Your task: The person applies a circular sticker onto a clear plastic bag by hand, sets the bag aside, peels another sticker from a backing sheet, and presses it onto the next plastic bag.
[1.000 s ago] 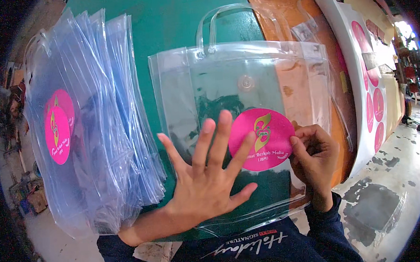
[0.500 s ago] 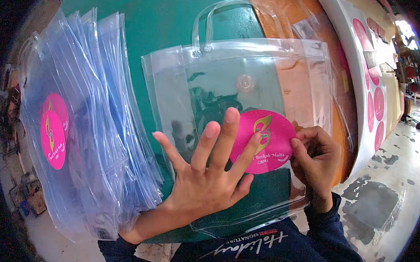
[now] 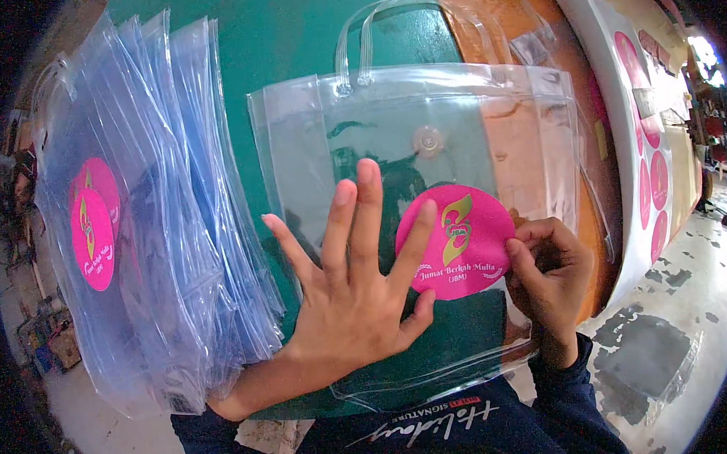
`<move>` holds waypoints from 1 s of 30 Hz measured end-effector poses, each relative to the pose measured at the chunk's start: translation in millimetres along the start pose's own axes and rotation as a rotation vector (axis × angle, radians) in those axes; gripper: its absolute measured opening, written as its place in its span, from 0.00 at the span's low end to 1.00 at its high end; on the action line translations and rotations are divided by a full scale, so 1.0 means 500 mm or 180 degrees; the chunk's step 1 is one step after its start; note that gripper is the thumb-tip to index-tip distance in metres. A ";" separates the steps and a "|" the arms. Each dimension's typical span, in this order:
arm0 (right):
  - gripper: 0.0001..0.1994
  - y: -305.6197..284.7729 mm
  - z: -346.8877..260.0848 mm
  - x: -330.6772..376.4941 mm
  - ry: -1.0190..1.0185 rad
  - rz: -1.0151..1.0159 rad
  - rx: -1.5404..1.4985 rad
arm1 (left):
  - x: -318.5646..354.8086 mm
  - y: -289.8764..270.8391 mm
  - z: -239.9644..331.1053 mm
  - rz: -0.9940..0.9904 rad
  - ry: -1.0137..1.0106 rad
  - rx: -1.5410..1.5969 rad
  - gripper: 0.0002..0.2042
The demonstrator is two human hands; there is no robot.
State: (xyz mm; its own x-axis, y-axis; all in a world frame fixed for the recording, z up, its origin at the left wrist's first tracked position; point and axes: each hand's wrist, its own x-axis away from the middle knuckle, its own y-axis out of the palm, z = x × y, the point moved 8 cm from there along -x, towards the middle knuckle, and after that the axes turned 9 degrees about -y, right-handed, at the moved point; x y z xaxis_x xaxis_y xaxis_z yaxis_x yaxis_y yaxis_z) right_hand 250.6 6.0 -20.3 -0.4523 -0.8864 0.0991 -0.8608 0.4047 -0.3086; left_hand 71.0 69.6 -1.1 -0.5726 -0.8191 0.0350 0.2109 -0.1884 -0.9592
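Note:
A clear plastic bag with looped handles lies flat in front of me. Over its middle is a round pink sticker with a green leaf-like figure and white lettering. My right hand pinches the sticker's right edge between thumb and fingers. My left hand is spread over the bag, its index finger and thumb resting on the sticker's left side. The other left fingers reach out over the clear plastic. Whether the sticker's underside touches the bag all over cannot be seen.
At the left stands a thick stack of clear plastic bags, the top one bearing pink stickers. Along the right edge lies a white sheet of pink round stickers. The table top is green with an orange-brown section.
My left index finger has slid left and up from the sticker's middle toward its left edge, uncovering the printed figure. The right hand keeps its pinch, nearly still.

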 end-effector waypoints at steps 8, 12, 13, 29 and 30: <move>0.04 -0.001 -0.005 0.000 -0.0076 0.0015 0.0165 | 0.004 0.012 0.004 -0.0248 0.0087 -0.0165 0.32; 0.04 -0.001 -0.006 -0.001 -0.0138 -0.0075 0.0315 | -0.007 -0.010 0.006 0.0213 0.0091 0.0204 0.30; 0.04 0.000 -0.008 -0.002 -0.0180 -0.0093 0.0310 | -0.009 -0.012 0.006 0.0314 0.0064 0.0137 0.30; 0.03 -0.004 0.004 -0.002 0.0045 0.0031 0.0299 | 0.020 0.008 0.044 0.0115 0.0217 0.0300 0.33; 0.03 -0.001 0.000 -0.002 -0.0040 -0.0024 0.0229 | 0.026 0.006 0.048 0.0123 0.0231 0.0268 0.33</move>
State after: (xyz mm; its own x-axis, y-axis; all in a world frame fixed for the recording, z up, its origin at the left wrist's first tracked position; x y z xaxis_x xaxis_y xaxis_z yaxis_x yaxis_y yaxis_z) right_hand 251.5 6.9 -20.5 -0.4426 -0.8922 0.0900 -0.8449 0.3813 -0.3751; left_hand 83.2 45.5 3.4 -0.6179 -0.7859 -0.0248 0.2979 -0.2049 -0.9323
